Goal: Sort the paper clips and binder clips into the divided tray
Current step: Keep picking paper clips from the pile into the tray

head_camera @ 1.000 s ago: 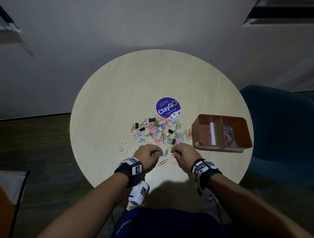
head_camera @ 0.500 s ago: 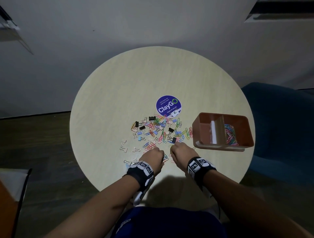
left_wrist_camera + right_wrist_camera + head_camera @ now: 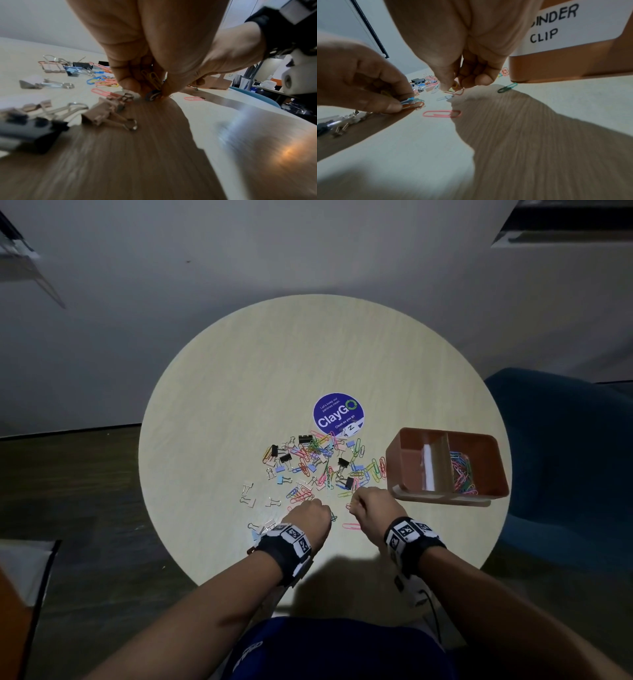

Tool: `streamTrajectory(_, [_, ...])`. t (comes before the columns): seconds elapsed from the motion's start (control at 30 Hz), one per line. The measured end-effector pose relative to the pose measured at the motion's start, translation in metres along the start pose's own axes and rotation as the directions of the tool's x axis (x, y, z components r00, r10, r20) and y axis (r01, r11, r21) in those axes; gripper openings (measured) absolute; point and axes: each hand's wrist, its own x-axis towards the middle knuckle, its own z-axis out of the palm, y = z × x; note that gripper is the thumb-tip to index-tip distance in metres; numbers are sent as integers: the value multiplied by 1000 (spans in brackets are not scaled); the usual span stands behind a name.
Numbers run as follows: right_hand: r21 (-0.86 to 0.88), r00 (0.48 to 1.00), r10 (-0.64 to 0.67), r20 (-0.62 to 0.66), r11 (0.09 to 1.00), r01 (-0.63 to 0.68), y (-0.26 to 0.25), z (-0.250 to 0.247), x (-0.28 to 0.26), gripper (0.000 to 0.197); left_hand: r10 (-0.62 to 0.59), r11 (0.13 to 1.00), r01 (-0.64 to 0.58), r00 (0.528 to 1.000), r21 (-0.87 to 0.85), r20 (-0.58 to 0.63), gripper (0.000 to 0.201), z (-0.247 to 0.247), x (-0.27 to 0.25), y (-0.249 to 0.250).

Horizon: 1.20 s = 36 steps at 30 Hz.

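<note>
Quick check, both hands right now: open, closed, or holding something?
Left hand: pinches a bunch of coloured wire paper clips.
Right hand: fingers curled, pinching a red wire paper clip at the tabletop.

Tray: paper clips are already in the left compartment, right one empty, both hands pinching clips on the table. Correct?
Not quite. The head view shows the paper clips in the tray's right compartment; the left one looks empty. Both the left hand and right hand do pinch clips.

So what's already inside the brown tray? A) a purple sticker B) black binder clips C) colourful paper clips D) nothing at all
C: the head view shows a heap of colourful paper clips in the right-hand compartment of the tray, while the left-hand compartment looks empty.
</note>
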Motion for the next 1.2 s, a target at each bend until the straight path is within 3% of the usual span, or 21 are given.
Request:
streamTrajectory(0.23, [-217, 988, -139, 62, 965, 150, -2, 9, 8, 21, 8, 1000, -9, 996, 16, 88, 22, -12, -3, -3])
streamTrajectory(0.5, [-351, 984, -103, 145, 925, 149, -11, 12, 13, 24, -34, 999, 35, 997, -4, 63, 21, -20, -9, -3])
streamTrajectory(0.73, [-363, 975, -100, 198, 917, 167, -12, 8, 8, 26, -55, 998, 57, 998, -40, 33, 18, -19, -13, -4])
streamTrajectory(0.87, [-201, 991, -31, 132, 978, 57, -16, -4, -2, 9, -160, 966, 156, 987, -206, -4, 20, -20, -16, -4])
streamTrajectory(1.03, [109, 998, 55, -11, 993, -53, -21, -24, -10, 23, -271, 827, 206, 961, -524, -49, 26, -29, -13, -11])
streamTrajectory(1.2, [290, 993, 17, -116, 957, 17, -21, -37, -16, 16, -340, 731, 209, 937, -650, -81, 18, -45, -10, -3])
